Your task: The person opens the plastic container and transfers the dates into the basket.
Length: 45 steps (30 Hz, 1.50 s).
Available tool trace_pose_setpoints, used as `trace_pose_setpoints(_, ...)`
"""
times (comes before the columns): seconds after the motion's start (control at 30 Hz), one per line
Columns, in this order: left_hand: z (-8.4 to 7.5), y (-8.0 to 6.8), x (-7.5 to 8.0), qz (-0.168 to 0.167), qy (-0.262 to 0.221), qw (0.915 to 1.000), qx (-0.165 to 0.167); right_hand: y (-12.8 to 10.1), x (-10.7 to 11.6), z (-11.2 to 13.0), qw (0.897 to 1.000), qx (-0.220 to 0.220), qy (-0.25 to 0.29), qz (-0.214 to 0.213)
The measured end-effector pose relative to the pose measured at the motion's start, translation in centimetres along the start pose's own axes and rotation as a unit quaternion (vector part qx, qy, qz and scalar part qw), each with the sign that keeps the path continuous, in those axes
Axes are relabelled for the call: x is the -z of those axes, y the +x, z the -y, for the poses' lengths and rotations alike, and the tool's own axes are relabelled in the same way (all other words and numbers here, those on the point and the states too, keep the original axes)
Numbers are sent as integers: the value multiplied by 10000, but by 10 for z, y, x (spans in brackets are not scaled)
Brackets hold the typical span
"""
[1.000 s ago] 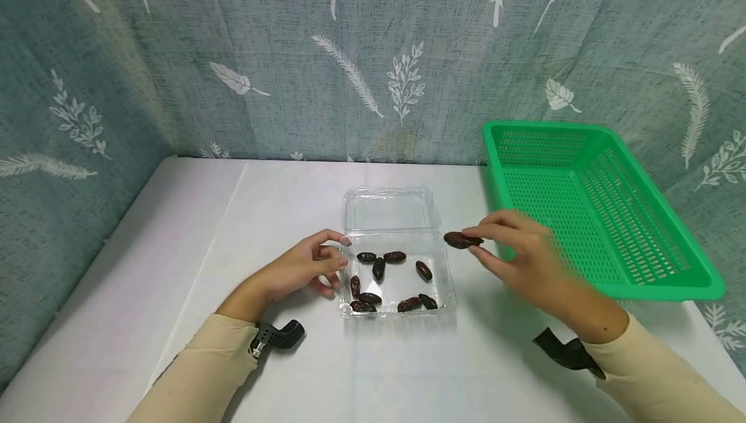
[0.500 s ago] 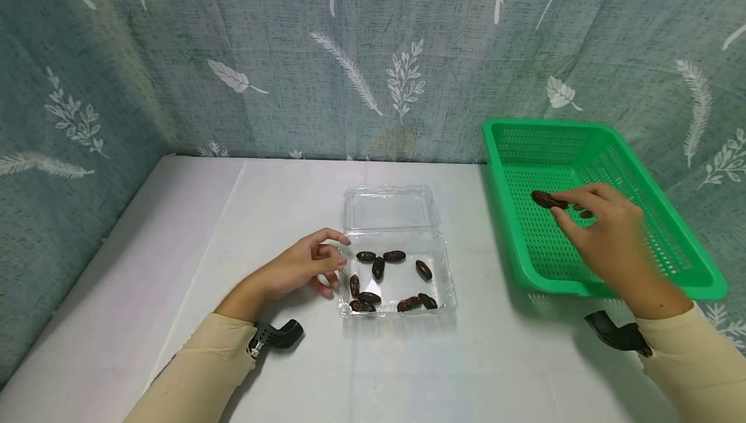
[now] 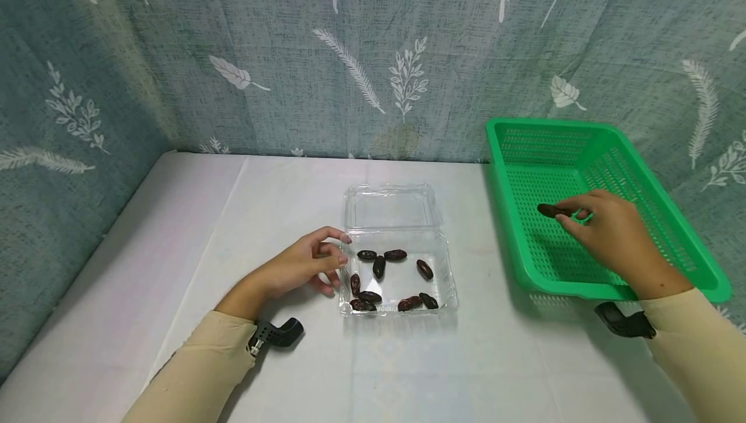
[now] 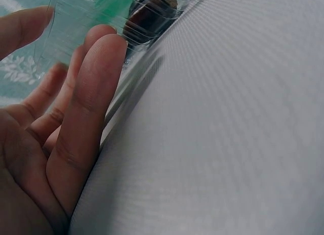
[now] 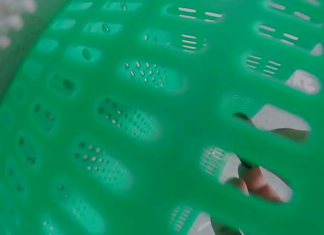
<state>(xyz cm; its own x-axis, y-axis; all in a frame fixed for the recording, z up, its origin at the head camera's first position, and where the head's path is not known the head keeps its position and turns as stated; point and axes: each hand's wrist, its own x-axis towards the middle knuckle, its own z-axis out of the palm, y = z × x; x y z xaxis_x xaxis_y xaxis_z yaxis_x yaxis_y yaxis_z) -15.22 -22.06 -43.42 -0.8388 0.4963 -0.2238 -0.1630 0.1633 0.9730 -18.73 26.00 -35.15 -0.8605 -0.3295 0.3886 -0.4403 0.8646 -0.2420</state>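
Between thumb and fingertips, my right hand (image 3: pixel 618 235) pinches a dark brown date (image 3: pixel 548 210) over the inside of the green plastic basket (image 3: pixel 508 222). The right wrist view looks through the basket's slotted wall (image 5: pixel 187 93), where fingertips (image 5: pixel 257 183) show in the slots. My left hand (image 3: pixel 297 264) rests its fingertips at the left rim of a clear plastic clamshell box (image 3: pixel 402 284), fingers loosely bent. Several dates (image 3: pixel 379 267) lie spread over the box's floor. In the left wrist view, the fingers lie beside the box's clear wall, with a date (image 4: pixel 149 20) behind it.
The box's clear lid (image 3: pixel 392 208) is folded back toward the leaf-patterned curtain (image 3: pixel 291 86). A white cloth (image 3: pixel 280 196) covers the table. The basket stands at the right, close to the curtain. Black wrist devices (image 3: pixel 280 333) hang under both forearms.
My right hand has carried the date from beside the box to the right, over the basket, and has lowered slightly there. The left hand and the dates in the box have stayed put.
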Motion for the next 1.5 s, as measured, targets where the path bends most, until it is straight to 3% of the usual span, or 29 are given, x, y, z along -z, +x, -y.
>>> trace_pose_setpoints(0.4, 0, 1, -1, 46, -39, 10000, -12, 12, -11, -11, 9863, -433, 405, 1540)
trace_pose_setpoints(0.87, -1, -1, -1, 22, -36, 10000, 0, 10, -16, -8, 9671, -432, 491, 2458)
trace_pose_setpoints(1.3, -2, -1, 0, -9, -7, 10000, 32, 10, -16, -9, 9660, -523, 514, 2479)
trace_pose_setpoints(1.5, -1, 0, 0, 10, -9, 10000, 12, 8, -9, -2, 9815, -378, 437, 1828)
